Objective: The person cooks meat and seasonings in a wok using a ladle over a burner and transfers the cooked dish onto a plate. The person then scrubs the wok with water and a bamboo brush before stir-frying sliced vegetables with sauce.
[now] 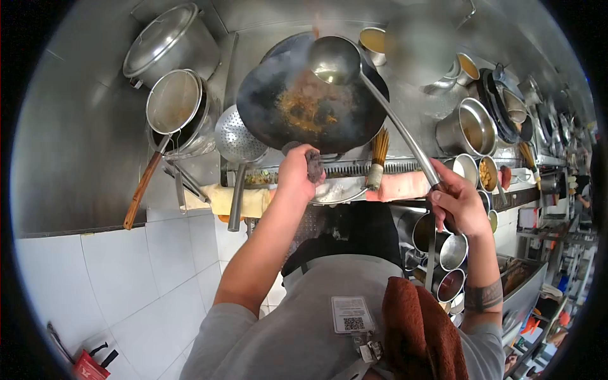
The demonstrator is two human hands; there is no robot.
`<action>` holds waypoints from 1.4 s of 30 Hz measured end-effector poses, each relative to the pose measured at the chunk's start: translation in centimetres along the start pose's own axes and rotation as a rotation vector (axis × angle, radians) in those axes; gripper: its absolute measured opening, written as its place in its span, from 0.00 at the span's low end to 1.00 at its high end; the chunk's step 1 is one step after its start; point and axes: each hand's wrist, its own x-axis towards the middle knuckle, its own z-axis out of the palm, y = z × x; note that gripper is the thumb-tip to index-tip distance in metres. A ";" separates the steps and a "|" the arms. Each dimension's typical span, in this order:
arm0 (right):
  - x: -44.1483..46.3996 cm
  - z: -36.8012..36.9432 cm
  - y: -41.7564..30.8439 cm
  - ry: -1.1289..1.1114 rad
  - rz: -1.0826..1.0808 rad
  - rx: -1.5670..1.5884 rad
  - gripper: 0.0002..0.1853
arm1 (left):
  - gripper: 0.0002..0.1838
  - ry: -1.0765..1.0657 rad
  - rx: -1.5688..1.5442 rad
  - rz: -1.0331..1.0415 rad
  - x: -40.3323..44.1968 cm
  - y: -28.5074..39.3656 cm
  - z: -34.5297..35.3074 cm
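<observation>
My left hand is closed around a dark grey cloth at the near rim of a black wok; the wok's handle is hidden under the grip. Orange-brown food bits lie in the wok, and smoke or steam rises from it. In my right hand is the long handle of a steel ladle. The ladle's bowl hangs over the far right part of the wok. A perforated skimmer rests just left of the wok, and a bamboo brush stands at its near right.
A lidded pot and a wooden-handled strainer on a pot are at the left. On the right stand a steel pot, several small containers and a bowl of yellow pieces. Folded cloths lie along the stove's front edge.
</observation>
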 end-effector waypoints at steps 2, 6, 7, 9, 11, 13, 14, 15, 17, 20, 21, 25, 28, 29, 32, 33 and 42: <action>-0.7 0.9 -2.5 0.041 -0.012 -0.203 0.33 | 0.05 -0.001 -0.030 -0.034 -0.3 1.4 1.0; 1.9 1.8 -5.7 0.145 -0.107 -0.802 0.31 | 0.07 -0.013 -0.030 0.004 -0.3 2.2 2.5; 3.8 1.3 -5.4 0.178 -0.194 -0.936 0.27 | 0.07 -0.016 -0.029 0.011 -0.4 2.5 3.1; 7.8 1.0 -5.7 0.190 -0.303 -1.112 0.21 | 0.08 0.054 -0.046 0.005 -1.2 3.4 4.7; 11.0 1.1 -6.3 0.188 -0.343 -1.156 0.24 | 0.09 0.012 -0.050 0.024 -0.9 4.4 5.7; 12.4 1.0 -8.1 0.185 -0.398 -1.201 0.28 | 0.09 -0.031 -0.059 0.056 -1.7 5.9 7.2; 12.5 1.0 -9.0 0.195 -0.473 -1.251 0.27 | 0.08 -0.040 -0.081 0.075 -3.0 6.8 8.1; 12.2 0.9 -10.0 0.210 -0.552 -1.299 0.26 | 0.07 -0.051 -0.100 0.096 -4.5 7.5 8.9; 9.1 0.3 -12.5 0.254 -0.623 -1.292 0.24 | 0.06 -0.096 -0.052 0.228 -7.6 7.1 9.6; 3.5 -1.1 -14.2 0.371 -0.737 -1.264 0.19 | 0.05 -0.127 0.065 0.476 -13.2 3.6 9.3; 2.0 -1.8 -13.6 0.407 -0.744 -1.120 0.18 | 0.05 -0.128 0.096 0.541 -13.4 3.0 9.2; 1.7 0.0 -9.4 0.235 -0.295 -0.433 0.08 | 0.06 -0.102 0.149 0.477 -12.0 2.9 10.4; 2.9 4.0 -3.2 0.001 -0.103 0.532 0.11 | 0.04 -0.117 0.127 0.364 -9.6 0.9 8.7; 1.7 4.4 -2.1 -0.064 -0.016 0.648 0.12 | 0.06 -0.072 0.096 0.290 -9.2 -0.3 7.4; -2.0 5.8 2.6 -0.104 0.140 0.860 0.12 | 0.07 -0.148 0.129 0.143 -7.9 -4.7 0.8; -3.2 6.4 4.0 -0.116 0.177 0.929 0.12 | 0.08 -0.131 0.139 0.101 -8.9 -5.7 -0.8; -24.6 17.0 15.5 0.136 0.105 1.161 0.17 | 0.06 -0.338 0.334 -0.195 -15.0 -7.8 -22.9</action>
